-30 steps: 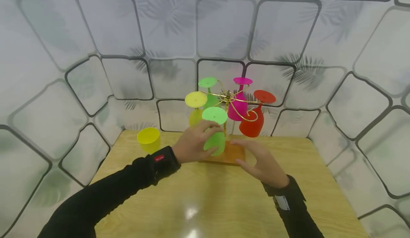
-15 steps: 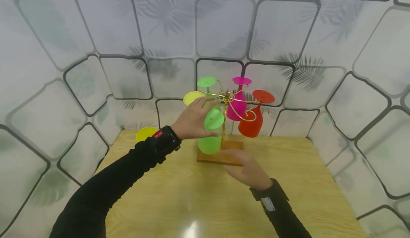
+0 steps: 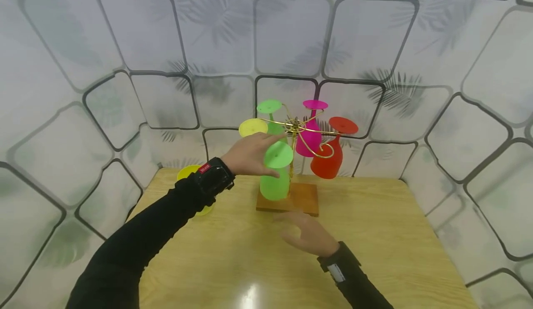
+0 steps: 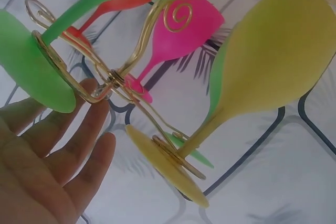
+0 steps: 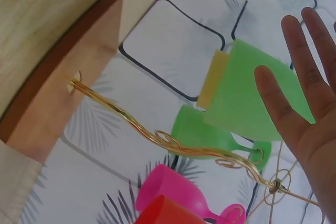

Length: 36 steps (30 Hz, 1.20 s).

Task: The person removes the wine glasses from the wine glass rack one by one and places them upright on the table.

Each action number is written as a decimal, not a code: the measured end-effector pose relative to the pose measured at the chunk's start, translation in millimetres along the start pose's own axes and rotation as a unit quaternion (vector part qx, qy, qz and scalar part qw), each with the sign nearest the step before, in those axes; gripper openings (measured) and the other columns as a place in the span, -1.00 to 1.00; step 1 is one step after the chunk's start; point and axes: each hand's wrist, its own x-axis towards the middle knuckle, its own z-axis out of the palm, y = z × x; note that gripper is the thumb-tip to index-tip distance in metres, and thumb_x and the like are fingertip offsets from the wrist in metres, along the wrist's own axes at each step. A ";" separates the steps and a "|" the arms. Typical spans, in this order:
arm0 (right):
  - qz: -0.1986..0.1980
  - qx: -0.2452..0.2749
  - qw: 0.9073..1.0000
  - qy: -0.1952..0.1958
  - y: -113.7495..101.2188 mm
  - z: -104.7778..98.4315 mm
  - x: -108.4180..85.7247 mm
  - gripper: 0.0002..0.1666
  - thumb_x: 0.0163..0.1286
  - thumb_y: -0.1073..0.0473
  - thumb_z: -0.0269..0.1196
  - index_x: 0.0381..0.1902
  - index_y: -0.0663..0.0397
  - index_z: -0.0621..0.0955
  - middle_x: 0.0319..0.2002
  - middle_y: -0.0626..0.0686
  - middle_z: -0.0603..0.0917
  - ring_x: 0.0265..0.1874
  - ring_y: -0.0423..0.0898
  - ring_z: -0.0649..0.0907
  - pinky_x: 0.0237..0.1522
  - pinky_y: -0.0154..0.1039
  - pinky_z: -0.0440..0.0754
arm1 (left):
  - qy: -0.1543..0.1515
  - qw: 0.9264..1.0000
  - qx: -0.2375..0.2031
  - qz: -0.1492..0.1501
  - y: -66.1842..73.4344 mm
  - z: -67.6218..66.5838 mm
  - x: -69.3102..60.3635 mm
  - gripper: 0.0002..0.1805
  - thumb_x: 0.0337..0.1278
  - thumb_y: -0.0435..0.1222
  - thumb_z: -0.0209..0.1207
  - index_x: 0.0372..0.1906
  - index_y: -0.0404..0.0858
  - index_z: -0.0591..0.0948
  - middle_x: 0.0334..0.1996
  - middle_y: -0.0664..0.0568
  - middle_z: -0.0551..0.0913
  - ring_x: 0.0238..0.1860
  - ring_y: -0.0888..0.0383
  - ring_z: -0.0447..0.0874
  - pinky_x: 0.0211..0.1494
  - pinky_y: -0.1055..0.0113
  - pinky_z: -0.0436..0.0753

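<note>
Upright yellow goblet [image 3: 189, 170] on table [image 3: 216, 262] left of gold goblet rack [image 3: 294, 126], partly behind black sleeve [image 3: 137, 237]. Left hand [image 3: 250, 154] at rack's left front, fingers spread about foot of near green goblet [image 3: 279, 155]; whether they touch we cannot tell. Inverted yellow goblet [image 3: 252, 127] on rack's left; far green goblet [image 3: 269, 106] at rack's left rear. Near green goblet hangs inverted at rack's left front. Right hand [image 3: 307, 233] before rack, fingers spread, apart from goblets. Magenta goblet [image 3: 308, 141] at rack's right rear; red goblet [image 3: 328, 163] at rack's right.
</note>
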 end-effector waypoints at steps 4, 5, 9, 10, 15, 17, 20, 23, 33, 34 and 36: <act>0.001 0.010 1.000 -0.018 0.9 8.6 -2.6 -0.59 0.25 0.20 0.26 0.07 0.12 0.56 0.01 0.05 0.67 0.05 -0.02 0.62 0.12 -0.10 0.58 | 0.001 1.000 0.012 -0.006 -0.7 0.7 3.5 0.02 -0.28 0.07 0.43 0.39 -0.11 0.27 0.16 -0.09 0.55 0.13 0.00 0.51 0.13 0.14 0.57; -0.002 0.012 1.000 -0.020 1.1 9.7 -2.9 -0.60 0.25 0.21 0.25 0.07 0.12 0.56 0.00 0.05 0.67 0.04 -0.01 0.62 0.12 -0.10 0.58 | 0.002 1.000 0.014 -0.008 -0.7 0.6 4.1 0.01 -0.28 0.09 0.43 0.38 -0.11 0.28 0.16 -0.08 0.55 0.13 0.00 0.51 0.14 0.14 0.56; -0.012 0.005 1.000 -0.018 0.2 12.0 -4.3 -0.61 0.24 0.21 0.26 0.05 0.12 0.56 -0.02 0.02 0.67 0.01 -0.02 0.63 0.10 -0.12 0.59 | -0.003 1.000 0.016 -0.021 1.4 -0.2 5.1 -0.02 -0.29 0.12 0.41 0.35 -0.12 0.34 0.19 -0.08 0.52 0.19 -0.03 0.47 0.22 0.10 0.52; -0.014 0.002 1.000 -0.017 -0.5 11.9 -4.7 -0.61 0.23 0.21 0.26 0.04 0.12 0.57 -0.02 0.01 0.67 0.01 -0.04 0.63 0.10 -0.13 0.59 | -0.004 1.000 0.014 -0.023 2.3 -0.4 5.4 -0.03 -0.29 0.12 0.41 0.34 -0.13 0.36 0.20 -0.08 0.51 0.20 -0.03 0.46 0.23 0.08 0.51; -0.022 0.003 1.000 -0.012 -4.0 10.6 -5.8 -0.62 0.22 0.23 0.27 0.03 0.13 0.57 -0.03 0.03 0.68 0.00 -0.04 0.63 0.09 -0.13 0.60 | 0.002 1.000 0.005 -0.028 5.0 -0.9 7.1 -0.10 -0.28 0.12 0.41 0.26 -0.17 0.43 0.19 -0.08 0.52 0.20 -0.05 0.45 0.22 0.07 0.51; -0.024 0.005 1.000 -0.013 -4.6 9.9 -6.2 -0.62 0.22 0.24 0.27 0.03 0.15 0.57 -0.03 0.04 0.68 0.00 -0.04 0.64 0.09 -0.14 0.60 | 0.003 1.000 0.005 -0.028 5.6 -1.5 8.0 -0.11 -0.26 0.12 0.40 0.25 -0.20 0.43 0.20 -0.09 0.50 0.21 -0.06 0.44 0.24 0.06 0.50; -0.027 0.005 1.000 -0.012 -4.7 9.2 -7.0 -0.61 0.21 0.25 0.28 0.03 0.16 0.57 -0.03 0.04 0.68 0.00 -0.04 0.64 0.09 -0.14 0.60 | 0.003 1.000 0.012 -0.028 7.6 -4.4 9.1 -0.11 -0.23 0.15 0.36 0.25 -0.23 0.43 0.23 -0.12 0.48 0.25 -0.08 0.40 0.29 0.04 0.45; -0.028 0.006 1.000 -0.013 -4.4 8.9 -7.9 -0.60 0.21 0.24 0.28 0.04 0.16 0.57 -0.03 0.03 0.68 0.01 -0.05 0.64 0.09 -0.14 0.60 | 0.006 0.999 0.012 -0.035 9.6 -7.3 10.9 -0.13 -0.19 0.17 0.33 0.25 -0.21 0.42 0.24 -0.11 0.47 0.25 -0.08 0.39 0.28 0.07 0.46; -0.018 0.017 1.000 -0.018 -6.0 7.2 -10.7 -0.59 0.24 0.21 0.27 0.06 0.16 0.56 -0.01 0.03 0.67 0.02 -0.05 0.64 0.10 -0.13 0.60 | 0.017 0.999 0.008 -0.047 11.0 -14.7 15.9 -0.14 -0.16 0.18 0.31 0.26 -0.19 0.42 0.23 -0.09 0.47 0.23 -0.06 0.38 0.28 0.09 0.45; -0.017 0.017 1.000 -0.017 -5.7 7.0 -10.9 -0.59 0.24 0.21 0.27 0.06 0.15 0.56 -0.01 0.03 0.67 0.02 -0.05 0.64 0.10 -0.14 0.60 | 0.015 0.999 0.008 -0.050 10.9 -15.9 16.1 -0.14 -0.16 0.19 0.30 0.26 -0.18 0.42 0.22 -0.09 0.47 0.22 -0.06 0.38 0.26 0.09 0.46; -0.019 0.016 1.000 -0.015 -4.8 7.0 -11.6 -0.59 0.24 0.22 0.27 0.06 0.15 0.56 -0.01 0.02 0.67 0.02 -0.06 0.64 0.10 -0.15 0.60 | 0.010 0.998 0.007 -0.055 10.9 -18.0 15.6 -0.14 -0.16 0.21 0.29 0.27 -0.17 0.41 0.22 -0.10 0.46 0.21 -0.06 0.38 0.26 0.08 0.45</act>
